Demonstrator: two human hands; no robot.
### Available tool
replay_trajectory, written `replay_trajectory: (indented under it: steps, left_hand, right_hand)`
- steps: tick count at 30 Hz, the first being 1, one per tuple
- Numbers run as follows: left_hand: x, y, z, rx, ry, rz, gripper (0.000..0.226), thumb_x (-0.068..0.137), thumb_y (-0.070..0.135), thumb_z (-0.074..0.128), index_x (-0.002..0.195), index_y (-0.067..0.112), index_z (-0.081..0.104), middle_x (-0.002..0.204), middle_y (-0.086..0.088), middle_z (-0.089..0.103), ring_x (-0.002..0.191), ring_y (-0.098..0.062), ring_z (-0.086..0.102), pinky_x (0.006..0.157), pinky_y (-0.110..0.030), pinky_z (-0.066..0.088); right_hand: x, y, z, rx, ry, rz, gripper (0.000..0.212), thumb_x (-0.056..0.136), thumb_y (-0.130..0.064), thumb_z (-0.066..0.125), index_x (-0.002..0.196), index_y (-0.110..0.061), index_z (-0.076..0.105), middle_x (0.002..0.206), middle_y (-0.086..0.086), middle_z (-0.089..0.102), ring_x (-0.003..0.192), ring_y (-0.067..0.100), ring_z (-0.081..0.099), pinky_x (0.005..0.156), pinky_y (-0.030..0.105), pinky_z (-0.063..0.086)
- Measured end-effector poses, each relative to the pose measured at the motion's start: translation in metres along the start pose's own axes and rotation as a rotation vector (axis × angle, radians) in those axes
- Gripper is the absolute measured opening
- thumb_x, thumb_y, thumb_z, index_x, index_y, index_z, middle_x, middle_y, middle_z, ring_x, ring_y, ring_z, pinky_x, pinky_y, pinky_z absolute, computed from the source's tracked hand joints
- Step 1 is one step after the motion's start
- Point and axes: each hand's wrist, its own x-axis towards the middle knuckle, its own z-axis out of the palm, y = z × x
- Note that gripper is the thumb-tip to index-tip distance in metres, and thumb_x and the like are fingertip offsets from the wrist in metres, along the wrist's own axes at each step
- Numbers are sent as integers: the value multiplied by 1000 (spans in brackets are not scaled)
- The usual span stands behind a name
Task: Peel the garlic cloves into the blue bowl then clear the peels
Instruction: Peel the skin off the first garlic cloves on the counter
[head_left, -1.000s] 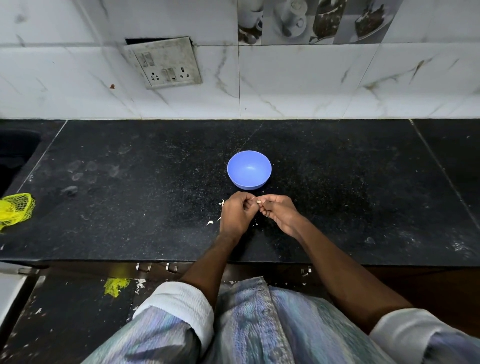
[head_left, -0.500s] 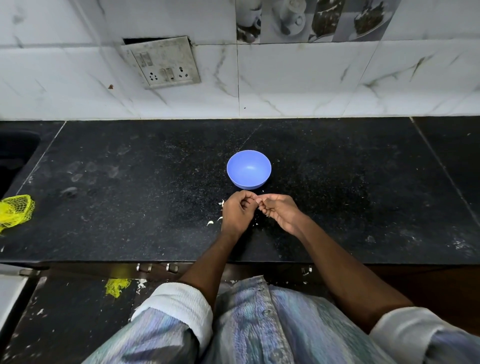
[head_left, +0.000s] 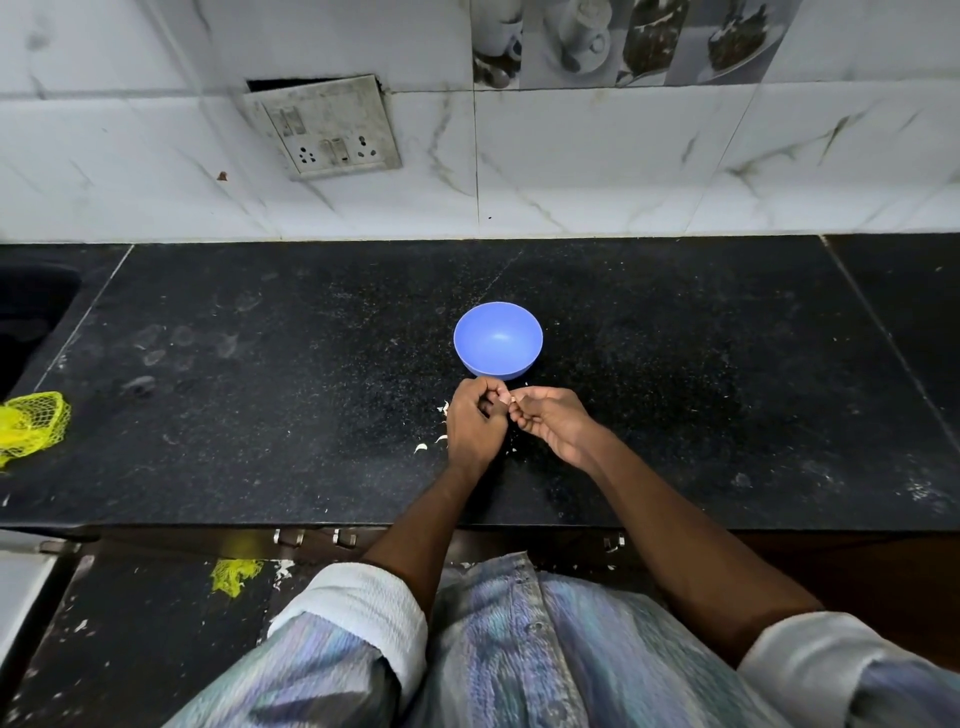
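- Hands meet just in front of the blue bowl (head_left: 497, 340), over the black counter (head_left: 675, 364).
- The left hand (head_left: 475, 423) has its fingers curled in, thumb and fingertips pinching a small garlic clove (head_left: 503, 399); most of the clove is hidden.
- The right hand (head_left: 553, 423) has curled fingers too, its fingertips pinching at the clove's end, touching the left hand.
- The bowl stands upright on the counter; no cloves show inside it.
- White peels (head_left: 422, 447) lie scattered on the counter just left of the left hand.
- A yellow net bag (head_left: 34, 428) lies at the counter's far left edge.
- A switch plate (head_left: 327, 127) hangs tilted on the tiled wall.
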Motion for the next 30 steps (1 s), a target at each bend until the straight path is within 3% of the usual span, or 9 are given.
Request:
replay_trajectory:
  steps: [6,9,13,18,23,30]
  left_hand:
    - [2,-10,5,-32,-97,-85,15,97,14,61,87,24,65,93,-1,63,92,-15,58,83,-30,48]
    - [5,-19,8,-112,-113,-204,14,97,30,58,86,31,64,90,4,64,84,-19,61,78,-44,55]
    - [3,-8,1,-256,-69,-293,18,102,5,58,88,14,64,76,-3,64,68,-11,60,61,-31,53]
    - [1,-7,-7,-296,-20,-295,17,95,-5,68,97,12,71,76,-5,72,71,-15,71,70,-27,61]
    - [2,-8,-6,-224,-104,-241,40,88,-18,52,102,7,79,85,-7,79,77,-15,74,78,-28,60]
    - [-2,-3,-2,-98,-45,-203,4,86,19,82,88,20,84,74,10,78,69,-4,72,71,-27,61]
  right_hand:
    - [3,3,-1,7,3,8,19,102,4,53,112,9,68,80,10,66,70,11,61,65,17,53]
    - [4,2,-2,41,3,12,23,104,3,49,119,10,66,85,12,68,73,12,63,66,17,54]
    - [2,0,-6,62,-7,1,25,104,4,49,121,10,66,91,14,69,80,14,65,71,17,57]
    - [0,3,-13,20,7,-32,24,96,11,59,118,8,68,99,18,73,83,16,71,77,20,60]
    - [0,4,-11,-75,49,-81,22,92,13,63,112,6,71,99,21,75,84,19,75,76,22,60]
    - [-3,0,-7,-134,144,-140,23,84,8,75,106,0,73,94,16,79,90,24,77,84,33,62]
